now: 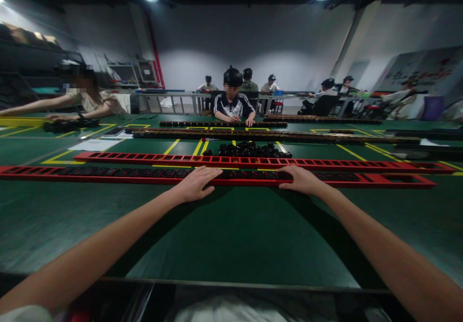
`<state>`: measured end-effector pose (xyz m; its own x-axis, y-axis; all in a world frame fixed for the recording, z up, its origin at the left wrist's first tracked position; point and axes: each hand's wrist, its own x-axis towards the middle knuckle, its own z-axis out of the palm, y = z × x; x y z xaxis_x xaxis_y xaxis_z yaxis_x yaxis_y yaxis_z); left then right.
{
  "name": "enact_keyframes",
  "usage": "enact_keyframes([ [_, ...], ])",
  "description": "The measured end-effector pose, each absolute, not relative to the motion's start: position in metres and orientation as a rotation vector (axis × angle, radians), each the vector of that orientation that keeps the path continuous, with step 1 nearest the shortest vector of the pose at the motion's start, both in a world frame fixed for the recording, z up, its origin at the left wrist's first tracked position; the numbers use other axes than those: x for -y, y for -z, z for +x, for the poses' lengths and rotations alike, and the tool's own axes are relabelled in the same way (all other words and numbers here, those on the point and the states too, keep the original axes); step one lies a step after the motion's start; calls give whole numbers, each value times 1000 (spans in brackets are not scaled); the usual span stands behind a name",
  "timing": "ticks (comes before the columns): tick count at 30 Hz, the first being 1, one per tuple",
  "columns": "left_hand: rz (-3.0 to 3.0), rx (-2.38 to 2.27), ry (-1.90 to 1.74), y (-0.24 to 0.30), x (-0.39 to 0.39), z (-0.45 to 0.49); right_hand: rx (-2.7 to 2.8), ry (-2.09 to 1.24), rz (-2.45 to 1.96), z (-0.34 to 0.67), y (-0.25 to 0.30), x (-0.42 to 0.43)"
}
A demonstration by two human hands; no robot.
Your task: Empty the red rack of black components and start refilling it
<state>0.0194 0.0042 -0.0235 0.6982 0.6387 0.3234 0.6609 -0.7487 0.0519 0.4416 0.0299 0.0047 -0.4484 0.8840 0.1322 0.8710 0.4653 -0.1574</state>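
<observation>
A long red strip [108,175] holding a row of black sockets lies across the green table [231,235] in front of me. My left hand [197,183] rests flat on its near edge, fingers stretched out to the right. My right hand [301,179] lies on the same strip a little further right, fingers curled over the edge. A second red strip [325,163], with its slots open, lies parallel just behind. A heap of loose black socket parts [249,149] sits beyond both strips.
Several dark strips [275,135] lie further back on the table. A person in a dark striped jacket [233,105] works opposite, another person [85,97] reaches over the table at the left, and more people sit at benches behind. Yellow tape lines [172,146] mark the table.
</observation>
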Motion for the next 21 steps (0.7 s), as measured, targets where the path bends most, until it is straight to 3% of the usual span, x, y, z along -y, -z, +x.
enact_keyframes([
  [21, -2802, 1091, 548, 21, 2, 22, 2524, -115, -1548, 445, -2, -33],
])
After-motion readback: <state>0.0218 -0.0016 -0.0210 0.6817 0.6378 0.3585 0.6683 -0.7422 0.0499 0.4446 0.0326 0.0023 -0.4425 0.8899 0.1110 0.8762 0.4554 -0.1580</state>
